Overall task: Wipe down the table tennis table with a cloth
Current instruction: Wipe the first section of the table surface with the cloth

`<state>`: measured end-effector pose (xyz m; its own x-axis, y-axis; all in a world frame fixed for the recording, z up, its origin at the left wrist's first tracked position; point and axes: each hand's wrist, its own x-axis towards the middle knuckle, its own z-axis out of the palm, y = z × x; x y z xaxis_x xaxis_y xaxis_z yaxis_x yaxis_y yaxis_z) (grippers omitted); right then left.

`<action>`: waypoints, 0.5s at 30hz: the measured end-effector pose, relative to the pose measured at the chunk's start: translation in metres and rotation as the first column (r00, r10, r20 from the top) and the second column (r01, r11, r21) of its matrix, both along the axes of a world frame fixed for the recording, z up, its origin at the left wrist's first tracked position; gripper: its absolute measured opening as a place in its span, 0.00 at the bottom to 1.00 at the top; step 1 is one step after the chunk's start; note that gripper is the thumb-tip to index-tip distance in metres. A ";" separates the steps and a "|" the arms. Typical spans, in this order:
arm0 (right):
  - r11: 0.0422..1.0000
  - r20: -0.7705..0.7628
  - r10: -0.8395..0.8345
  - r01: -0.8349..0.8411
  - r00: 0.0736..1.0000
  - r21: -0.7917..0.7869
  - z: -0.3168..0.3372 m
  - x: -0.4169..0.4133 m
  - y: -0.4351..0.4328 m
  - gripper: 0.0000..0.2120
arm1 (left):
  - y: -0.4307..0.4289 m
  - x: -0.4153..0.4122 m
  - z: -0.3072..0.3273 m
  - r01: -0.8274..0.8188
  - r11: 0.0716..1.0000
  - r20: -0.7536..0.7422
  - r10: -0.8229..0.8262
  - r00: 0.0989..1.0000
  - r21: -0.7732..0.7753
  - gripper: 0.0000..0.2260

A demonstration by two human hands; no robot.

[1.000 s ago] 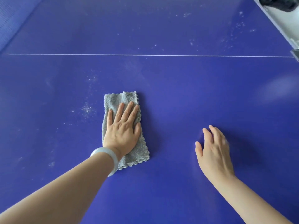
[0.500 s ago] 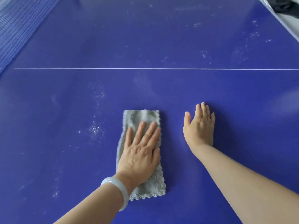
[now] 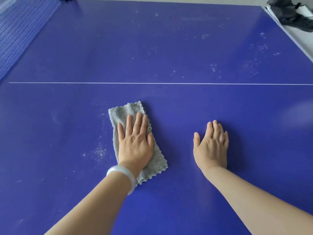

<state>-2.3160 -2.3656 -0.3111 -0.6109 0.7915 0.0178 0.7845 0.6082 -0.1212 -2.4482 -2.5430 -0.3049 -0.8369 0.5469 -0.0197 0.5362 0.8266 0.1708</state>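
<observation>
Blue playing surface of the table tennis table [image 3: 169, 48] fills the view. The net [image 3: 20, 31] is at the upper left, and a thin white centre line [image 3: 152, 83] runs across the middle. A dark bundle [image 3: 291, 16], too unclear to identify, lies off the table at the upper right corner.

Cloth: a grey, scallop-edged cloth [image 3: 128, 109] lies flat on the near half, just short of the centre line and left of middle. The left hand [image 3: 135, 143], with a pale bangle [image 3: 122, 173] on its wrist, presses down on it, palm flat and fingers straight and slightly spread. Nothing is curled round the fabric. The right hand [image 3: 211, 146] rests flat on bare table, apart from the cloth on its right, fingers straight and holding nothing. It appears to serve as a brace.

Progress: judged partial. A cluster of white specks [image 3: 100, 151] sits just left of the cloth, with fainter marks further left. Beyond the centre line, scattered smears [image 3: 254, 63] show across the far half, densest toward the right edge. The strip around the right hand looks free of specks, though glare limits certainty. Most of the visible surface is assessed as not yet wiped.
</observation>
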 end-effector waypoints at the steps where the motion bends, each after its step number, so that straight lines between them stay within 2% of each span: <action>1: 1.000 0.002 -0.002 0.002 1.000 -0.002 0.000 0.000 0.000 0.30 | 0.009 0.021 0.001 0.057 0.998 -0.003 -0.057 0.998 0.021 0.28; 3: 1.000 -0.026 -0.006 0.005 1.000 -0.017 0.000 -0.001 0.001 0.29 | 0.035 0.059 -0.001 0.291 0.954 0.014 -0.293 0.956 0.064 0.27; 5: 0.999 -0.073 -0.021 0.018 0.997 -0.038 0.000 -0.001 0.002 0.27 | 0.059 0.072 -0.001 0.497 0.866 0.052 -0.500 0.865 0.061 0.26; 7: 0.999 -0.092 -0.021 0.018 0.996 -0.035 -0.002 0.000 0.004 0.26 | 0.069 0.050 -0.001 0.556 0.830 0.025 -0.557 0.830 0.047 0.26; 9: 1.000 -0.081 -0.009 0.007 0.997 -0.026 -0.003 0.001 0.004 0.27 | 0.062 0.013 0.002 0.486 0.874 -0.012 -0.486 0.874 0.018 0.26; 12: 1.000 -0.054 0.001 -0.002 0.999 -0.010 -0.002 0.001 0.003 0.28 | 0.025 -0.034 0.001 0.208 0.978 -0.005 -0.208 0.978 0.015 0.26; 15: 1.000 -0.045 0.008 -0.008 0.999 -0.001 -0.001 0.002 0.003 0.30 | -0.016 -0.026 -0.001 0.020 1.000 0.011 -0.021 1.000 0.016 0.27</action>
<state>-2.3145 -2.3628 -0.3121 -0.6156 0.7867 0.0449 0.7734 0.6141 -0.1572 -2.4738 -2.5587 -0.3063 -0.8253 0.5643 -0.0199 0.5511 0.8126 0.1899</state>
